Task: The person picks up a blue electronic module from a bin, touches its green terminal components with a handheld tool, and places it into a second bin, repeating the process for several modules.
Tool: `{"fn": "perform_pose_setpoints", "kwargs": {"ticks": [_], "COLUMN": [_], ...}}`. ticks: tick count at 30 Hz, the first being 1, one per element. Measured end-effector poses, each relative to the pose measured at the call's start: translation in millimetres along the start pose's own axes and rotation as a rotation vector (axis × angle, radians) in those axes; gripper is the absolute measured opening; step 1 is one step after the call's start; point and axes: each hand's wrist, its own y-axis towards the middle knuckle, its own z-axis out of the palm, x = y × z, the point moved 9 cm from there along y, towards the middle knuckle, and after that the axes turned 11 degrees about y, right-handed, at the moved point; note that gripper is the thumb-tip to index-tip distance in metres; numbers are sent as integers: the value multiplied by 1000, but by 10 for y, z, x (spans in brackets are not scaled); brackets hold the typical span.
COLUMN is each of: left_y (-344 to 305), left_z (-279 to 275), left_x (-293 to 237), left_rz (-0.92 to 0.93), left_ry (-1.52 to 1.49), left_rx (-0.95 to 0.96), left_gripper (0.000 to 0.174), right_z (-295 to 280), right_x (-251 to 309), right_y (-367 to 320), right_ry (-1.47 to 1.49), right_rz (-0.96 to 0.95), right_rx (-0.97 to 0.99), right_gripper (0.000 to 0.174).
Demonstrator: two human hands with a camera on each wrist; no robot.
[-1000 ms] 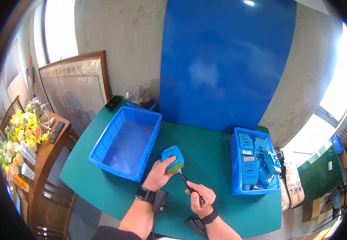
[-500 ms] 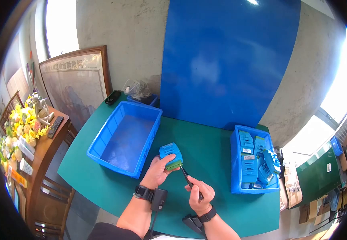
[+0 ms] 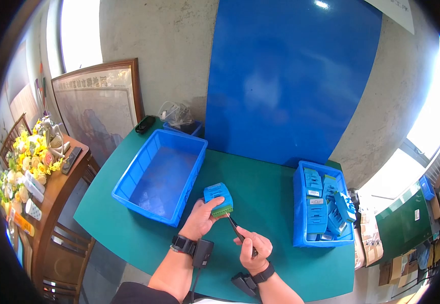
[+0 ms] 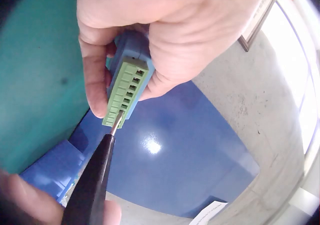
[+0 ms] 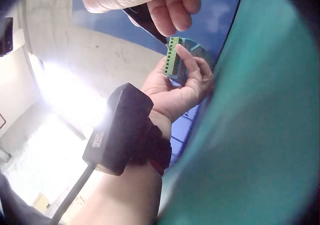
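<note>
My left hand (image 3: 199,221) grips a blue electronic module (image 3: 217,191), its thumb across the top face. Along the module's near edge runs a green terminal block (image 4: 128,90) with a row of square openings. My right hand (image 3: 254,250) holds a slim black tool (image 4: 92,185) that tapers to a thin metal tip. In the left wrist view that tip meets one of the lower openings of the block. The right wrist view shows the tool coming down to the block from above, part of its handle hidden by my fingers.
An open blue bin (image 3: 175,217) stands left of my hands on the green table (image 3: 260,187). To the right, another blue bin (image 3: 298,228) contains several similar blue modules (image 3: 316,215). A blue panel (image 3: 291,81) rises behind the table; a black case (image 3: 145,124) lies at the back left.
The module and the tool stay close together in nearly the same place. The tool's tip shifts slightly along the terminal block, and the head view tilts a little.
</note>
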Motion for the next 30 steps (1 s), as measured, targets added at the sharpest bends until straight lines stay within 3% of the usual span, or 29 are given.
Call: {"fn": "perform_pose_setpoints", "kwargs": {"ticks": [30], "left_y": [36], "left_z": [-26], "left_x": [40], "left_rz": [0], "left_ry": [14], "left_rx": [2], "left_gripper": [33], "right_z": [92], "right_x": [-5], "right_y": [-14], "right_ry": [32], "right_rz": [33], "right_rx": [62], "right_gripper": [29]}}
